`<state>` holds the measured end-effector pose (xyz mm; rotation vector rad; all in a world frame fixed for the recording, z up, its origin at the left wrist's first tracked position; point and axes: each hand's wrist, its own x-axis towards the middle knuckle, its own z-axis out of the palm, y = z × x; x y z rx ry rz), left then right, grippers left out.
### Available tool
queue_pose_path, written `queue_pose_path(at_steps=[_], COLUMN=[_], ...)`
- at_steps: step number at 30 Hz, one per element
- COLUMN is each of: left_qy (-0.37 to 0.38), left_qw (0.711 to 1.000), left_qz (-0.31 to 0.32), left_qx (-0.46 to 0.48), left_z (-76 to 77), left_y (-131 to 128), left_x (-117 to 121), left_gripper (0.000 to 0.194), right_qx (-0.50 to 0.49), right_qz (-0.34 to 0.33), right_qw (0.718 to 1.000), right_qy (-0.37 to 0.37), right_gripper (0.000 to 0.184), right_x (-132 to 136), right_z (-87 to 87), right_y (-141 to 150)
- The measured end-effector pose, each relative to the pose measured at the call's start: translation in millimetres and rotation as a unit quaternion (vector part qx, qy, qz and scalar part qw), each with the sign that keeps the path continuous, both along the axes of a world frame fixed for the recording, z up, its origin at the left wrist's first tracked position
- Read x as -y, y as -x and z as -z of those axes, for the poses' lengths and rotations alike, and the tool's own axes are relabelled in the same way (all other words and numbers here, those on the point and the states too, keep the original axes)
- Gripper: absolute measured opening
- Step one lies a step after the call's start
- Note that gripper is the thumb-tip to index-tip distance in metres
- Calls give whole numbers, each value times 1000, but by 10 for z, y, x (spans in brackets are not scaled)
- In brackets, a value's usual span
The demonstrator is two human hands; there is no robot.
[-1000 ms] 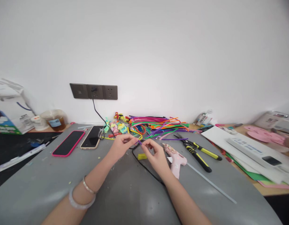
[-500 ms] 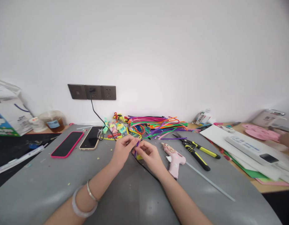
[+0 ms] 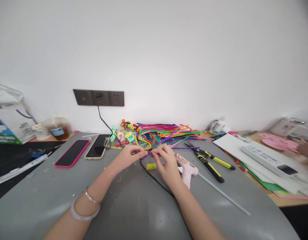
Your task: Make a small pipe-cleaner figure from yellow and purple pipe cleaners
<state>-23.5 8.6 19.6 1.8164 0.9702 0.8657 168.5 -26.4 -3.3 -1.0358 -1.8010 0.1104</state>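
Observation:
Between my two hands runs a short purple pipe cleaner (image 3: 149, 152), held level above the grey table mat. My left hand (image 3: 130, 157) pinches its left end, where a bit of purple shows under the fingertips. The other end is pinched by my right hand (image 3: 166, 163). Just below lies a small yellow piece (image 3: 151, 166) on the mat, close to the black cord (image 3: 156, 180). A pink glue gun (image 3: 187, 170) rests beside my right hand, partly hidden by it. Behind the hands is a heap of coloured pipe cleaners (image 3: 169, 133).
Yellow-and-black pliers (image 3: 206, 161) lie to the right, near a clear glue stick (image 3: 226, 196) and papers (image 3: 266, 170). Two phones, one pink-cased (image 3: 72, 153) and one pale-edged (image 3: 97, 147), lie left. Behind them stands a drink cup (image 3: 58, 128). Another person's hand (image 3: 306, 151) shows far right.
My hands have moved apart sideways, and the purple pipe cleaner has gone from upright to level between them. The yellow piece on the mat is now uncovered.

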Motion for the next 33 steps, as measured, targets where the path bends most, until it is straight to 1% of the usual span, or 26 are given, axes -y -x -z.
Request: queue_pose_path(at_steps=[3,6,9,13,15,19,20,24,28,31,33], left_qy=[-7,5,17,0,5,50,52,27,53,51,45], left_qw=[1000,1000,999,993,987,970,967,956,944,945,949], left_qz=[5,-2,-30,-71,-82,-103,-110,-137,-134,-131,-128], left_qx=[-19,-8,34,97,136,212,224,259,296,296,286], left_z=[0,-13,-44,-74,-60,5,18,38,60,99,119], left_y=[-1,16,22,-17,-51,-124,-142,-220,-333,-403,-408], left_x=[6,-1,-1,25,40,61,68,123,213,257,253], left_gripper=[36,34,34,36,36,35,35,33,34,36,37], right_qx=[14,-5,-30,-63,-93,-145,-152,-195,-264,-299,-305], right_qz=[-14,-23,-28,-43,-61,-96,-100,-132,-200,-244,-258], right_qw=[1000,1000,999,996,992,979,976,952,908,875,865], right_qy=[4,12,16,37,54,102,120,194,256,291,303], right_gripper=[14,14,15,13,13,13,13,15,23,28,28], right_x=[0,-8,-18,-17,-9,12,17,18,6,4,7], right_z=[0,0,14,49,58,43,35,20,34,40,38], right_y=[-2,-5,2,49,82,124,129,165,244,281,278])
